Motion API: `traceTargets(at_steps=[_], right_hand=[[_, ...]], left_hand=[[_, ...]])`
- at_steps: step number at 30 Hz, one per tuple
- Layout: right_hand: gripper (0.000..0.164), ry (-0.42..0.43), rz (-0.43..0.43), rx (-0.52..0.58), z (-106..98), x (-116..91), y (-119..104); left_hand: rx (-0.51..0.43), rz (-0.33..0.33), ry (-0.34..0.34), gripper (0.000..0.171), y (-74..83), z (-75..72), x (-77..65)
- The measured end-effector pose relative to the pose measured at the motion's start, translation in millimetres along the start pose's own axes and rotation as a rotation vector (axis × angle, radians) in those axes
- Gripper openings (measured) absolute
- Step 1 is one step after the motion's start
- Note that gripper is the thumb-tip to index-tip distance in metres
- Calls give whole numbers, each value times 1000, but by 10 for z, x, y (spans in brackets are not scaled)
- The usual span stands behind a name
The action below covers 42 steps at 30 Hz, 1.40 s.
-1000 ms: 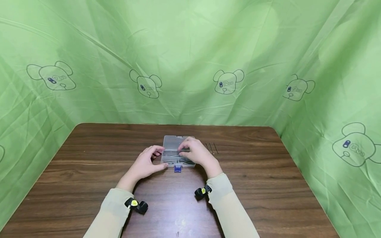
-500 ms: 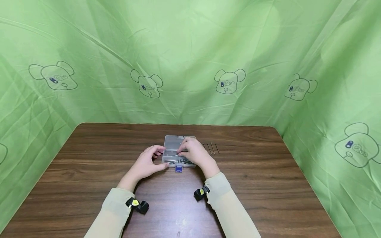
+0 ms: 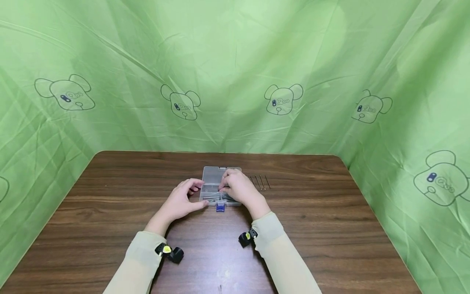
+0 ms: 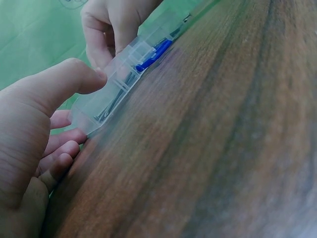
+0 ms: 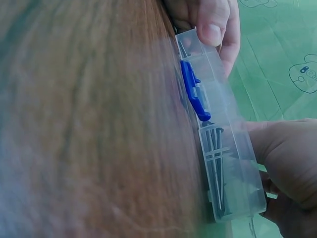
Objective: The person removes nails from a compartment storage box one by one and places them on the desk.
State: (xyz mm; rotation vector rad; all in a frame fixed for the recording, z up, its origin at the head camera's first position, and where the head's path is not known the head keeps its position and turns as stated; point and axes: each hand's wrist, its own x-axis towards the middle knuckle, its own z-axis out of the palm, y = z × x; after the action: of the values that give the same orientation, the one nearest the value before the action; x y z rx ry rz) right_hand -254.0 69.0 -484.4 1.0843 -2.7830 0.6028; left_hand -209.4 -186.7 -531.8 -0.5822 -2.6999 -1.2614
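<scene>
A clear plastic box (image 3: 213, 176) lies with its lid folded back on the table, its blue latch (image 3: 220, 208) at the front. Metal nails (image 5: 219, 163) lie in its front compartments. My left hand (image 3: 179, 201) holds the box's left end between thumb and fingers. Over the box's right half, my right hand (image 3: 240, 190) reaches in with thumb and forefinger together. A thin nail (image 3: 217, 192) shows at those fingertips, mostly hidden by them; the wrist views do not show it.
Several nails (image 3: 262, 182) lie in a row on the brown wooden table (image 3: 312, 228), right of the box. A green cloth (image 3: 235, 73) with printed bear heads hangs behind and at the sides.
My right hand's fingertips shift slightly inside the box, and less of the thin nail shows. The left hand stays on the box's left end.
</scene>
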Motion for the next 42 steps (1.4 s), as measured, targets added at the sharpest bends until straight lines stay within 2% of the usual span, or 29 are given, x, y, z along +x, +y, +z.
traceTargets(at_steps=[8, 24, 28, 34, 42], right_hand=[[8, -20, 9, -44, -30, -9, -48], [8, -12, -52, -65, 2, -12, 45], [9, -42, -40, -38, -29, -29, 43], [8, -84, 12, 66, -97, -47, 62], [9, -77, 14, 168, -178, -42, 93]], left_hand=[[1, 6, 1, 65, -16, -1, -1], [2, 5, 2, 65, -4, 10, -4], [3, 1, -2, 64, 8, 11, -9], [-3, 0, -10, 65, 22, 11, -14], [1, 5, 1, 65, -3, 10, -3]])
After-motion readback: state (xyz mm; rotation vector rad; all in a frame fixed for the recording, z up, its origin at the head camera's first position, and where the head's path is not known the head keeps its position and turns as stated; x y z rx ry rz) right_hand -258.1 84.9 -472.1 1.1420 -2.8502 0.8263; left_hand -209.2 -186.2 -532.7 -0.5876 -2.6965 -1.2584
